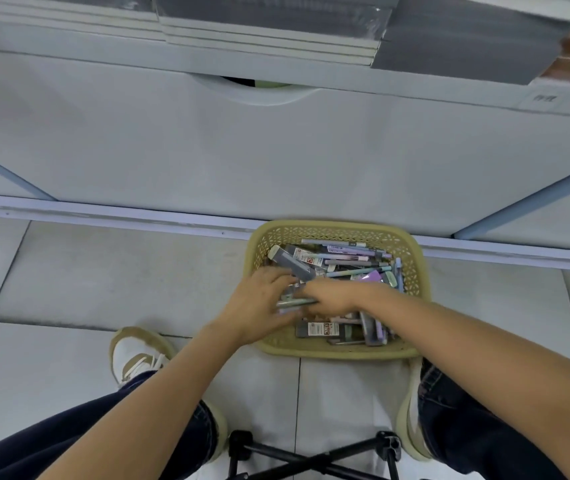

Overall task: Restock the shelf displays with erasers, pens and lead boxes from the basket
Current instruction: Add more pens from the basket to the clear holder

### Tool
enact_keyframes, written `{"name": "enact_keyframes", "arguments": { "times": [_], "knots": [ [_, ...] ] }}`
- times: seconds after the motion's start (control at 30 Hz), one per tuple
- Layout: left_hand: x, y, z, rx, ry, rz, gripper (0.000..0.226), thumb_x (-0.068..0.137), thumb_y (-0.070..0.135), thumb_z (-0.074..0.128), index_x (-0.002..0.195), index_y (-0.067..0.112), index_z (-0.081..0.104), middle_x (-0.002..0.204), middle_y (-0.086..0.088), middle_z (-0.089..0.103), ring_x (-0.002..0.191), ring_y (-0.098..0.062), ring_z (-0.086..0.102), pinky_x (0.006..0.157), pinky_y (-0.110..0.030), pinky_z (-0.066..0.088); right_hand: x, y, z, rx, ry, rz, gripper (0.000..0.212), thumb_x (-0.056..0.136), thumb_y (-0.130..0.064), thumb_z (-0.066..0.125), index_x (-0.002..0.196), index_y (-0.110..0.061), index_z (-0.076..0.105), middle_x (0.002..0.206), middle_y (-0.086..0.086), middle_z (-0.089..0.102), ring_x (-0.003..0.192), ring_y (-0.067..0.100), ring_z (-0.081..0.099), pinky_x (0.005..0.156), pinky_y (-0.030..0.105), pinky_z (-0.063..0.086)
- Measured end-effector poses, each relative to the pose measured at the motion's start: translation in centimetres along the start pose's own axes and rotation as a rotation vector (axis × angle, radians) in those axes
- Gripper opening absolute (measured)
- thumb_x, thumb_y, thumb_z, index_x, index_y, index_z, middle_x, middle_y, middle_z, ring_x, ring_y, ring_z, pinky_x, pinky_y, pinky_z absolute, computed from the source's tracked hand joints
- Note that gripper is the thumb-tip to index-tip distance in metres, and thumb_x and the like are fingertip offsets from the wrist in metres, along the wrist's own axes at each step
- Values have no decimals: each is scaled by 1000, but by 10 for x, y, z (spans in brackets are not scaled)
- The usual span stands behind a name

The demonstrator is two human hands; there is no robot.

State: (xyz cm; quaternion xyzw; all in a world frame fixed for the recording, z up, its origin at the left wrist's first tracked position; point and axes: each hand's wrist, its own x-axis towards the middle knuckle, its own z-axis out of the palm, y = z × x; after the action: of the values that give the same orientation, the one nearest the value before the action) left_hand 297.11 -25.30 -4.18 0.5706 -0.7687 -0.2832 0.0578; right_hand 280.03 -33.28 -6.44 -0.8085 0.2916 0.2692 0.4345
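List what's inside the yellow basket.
Basket holds jumbled pens, grey lead boxes, a purple item. Left hand and right hand cover the middle; anything under them is hidden.

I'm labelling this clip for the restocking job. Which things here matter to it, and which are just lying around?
For the job: basket, pens, lead boxes, left hand, right hand, both reaching into the basket.
Just around: grey book stacks above, black stool legs, white shoe, floor tiles.
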Motion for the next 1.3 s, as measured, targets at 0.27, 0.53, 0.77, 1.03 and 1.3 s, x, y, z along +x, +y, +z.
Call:
{"name": "enact_keyframes", "arguments": {
  "times": [0.27, 0.53, 0.77, 1.03, 1.3],
  "knots": [
    [20, 40, -58, -446, -284, -18, 31, 96, 35, 56, 116, 12, 57, 100, -3, 65, 95, -18, 62, 76, -26, 44, -62, -35, -103, 199, -206, -4, 19, 91, -26, 65, 85, -11, 74, 78, 10, 72, 67, 19, 66, 67, 27, 55],
    [8, 73, -132, -688, -155, 26, 19, 100, 23, 49, 90, 7, 53, 58, 7, 38, 43, 0, 35, 46, -16, 30, -151, -54, -169, 487, -74, 34, 49, 84, -28, 68, 122, 1, 59, 110, 19, 69, 85, 27, 70, 72, 32, 57],
    [-15, 96, -191, -974, 136, 77, 31, 101, 36, 45, 101, 9, 58, 63, 7, 47, 50, -10, 33, 46, -19, 30, -219, -98, -191, 747, 512, -312, 21, 88, -11, 62, 108, -4, 63, 91, 10, 69, 75, 14, 65, 72, 22, 56],
    [-19, 161, -275, -979, 460, 243, 27, 100, 34, 48, 101, 9, 59, 64, 4, 55, 47, -9, 36, 44, -18, 33, -278, -179, -225, 820, 1162, -673, 17, 93, -9, 61, 110, -8, 63, 96, 14, 71, 84, 23, 70, 70, 27, 58],
    [-16, 214, -361, -1042, 598, 417, 21, 100, 33, 47, 104, 22, 65, 87, -3, 68, 55, -14, 59, 41, -21, 36, -376, -221, -288, 589, 1455, -823, 13, 95, -4, 57, 105, -6, 63, 86, 4, 74, 80, 17, 71, 73, 25, 58]
  ]
}}
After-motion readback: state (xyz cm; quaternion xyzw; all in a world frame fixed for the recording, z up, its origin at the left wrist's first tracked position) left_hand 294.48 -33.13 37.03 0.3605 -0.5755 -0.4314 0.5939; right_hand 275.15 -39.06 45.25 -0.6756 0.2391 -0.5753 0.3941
